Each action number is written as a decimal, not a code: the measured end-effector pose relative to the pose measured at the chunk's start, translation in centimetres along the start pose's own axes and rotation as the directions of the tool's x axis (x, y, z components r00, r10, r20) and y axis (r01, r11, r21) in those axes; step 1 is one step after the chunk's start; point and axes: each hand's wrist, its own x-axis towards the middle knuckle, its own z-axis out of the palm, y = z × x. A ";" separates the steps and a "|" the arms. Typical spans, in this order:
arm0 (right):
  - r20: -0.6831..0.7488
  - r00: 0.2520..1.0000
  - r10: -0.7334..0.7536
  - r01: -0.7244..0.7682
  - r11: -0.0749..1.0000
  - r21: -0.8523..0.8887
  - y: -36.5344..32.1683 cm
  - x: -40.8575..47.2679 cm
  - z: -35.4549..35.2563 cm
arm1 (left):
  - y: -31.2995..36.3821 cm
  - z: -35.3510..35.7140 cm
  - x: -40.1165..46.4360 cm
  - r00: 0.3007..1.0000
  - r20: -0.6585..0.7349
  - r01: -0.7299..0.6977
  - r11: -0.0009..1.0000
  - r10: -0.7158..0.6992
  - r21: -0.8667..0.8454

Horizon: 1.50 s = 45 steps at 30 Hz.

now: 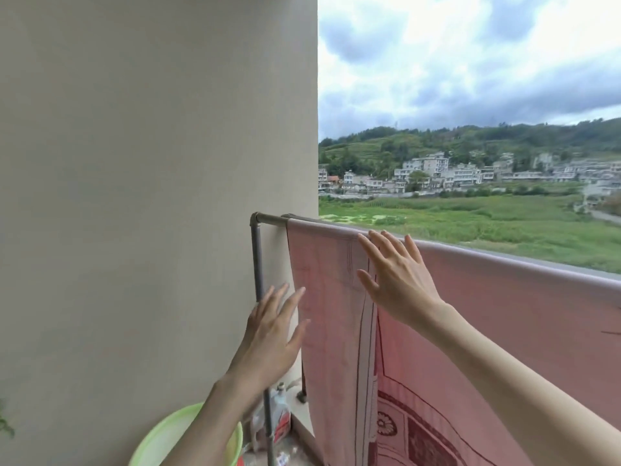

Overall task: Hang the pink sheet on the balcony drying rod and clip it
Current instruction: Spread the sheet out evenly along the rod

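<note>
Both my left hand [268, 334] and right hand [396, 280] released, the unclipped patterned pink cotton sheet [470, 331] could slide off the grey metal drying rod [272, 219] in wind.

I see the drying rod [268, 219] carrying the pink sheet [487, 314], draped straight over it; its upright post [258, 264] stands beside the wall [134, 196].

pink patterned sheet [487, 331] draped over grey drying rod [268, 218], hanging flat
</note>
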 end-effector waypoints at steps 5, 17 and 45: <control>-0.029 0.999 0.018 -0.019 0.998 -0.054 -1.3 7.0 4.4 | -5.1 3.5 8.2 0.997 -0.039 -0.078 0.985 0.072 -0.156; 0.052 0.996 0.068 -0.062 0.992 -0.112 -5.4 20.1 11.2 | -13.0 5.8 22.8 0.985 0.053 0.145 0.618 -0.165 -0.773; -0.091 0.978 0.190 -0.195 0.979 -0.051 -16.1 34.0 21.3 | -34.0 3.7 32.1 0.972 0.204 0.231 0.316 -0.118 -0.920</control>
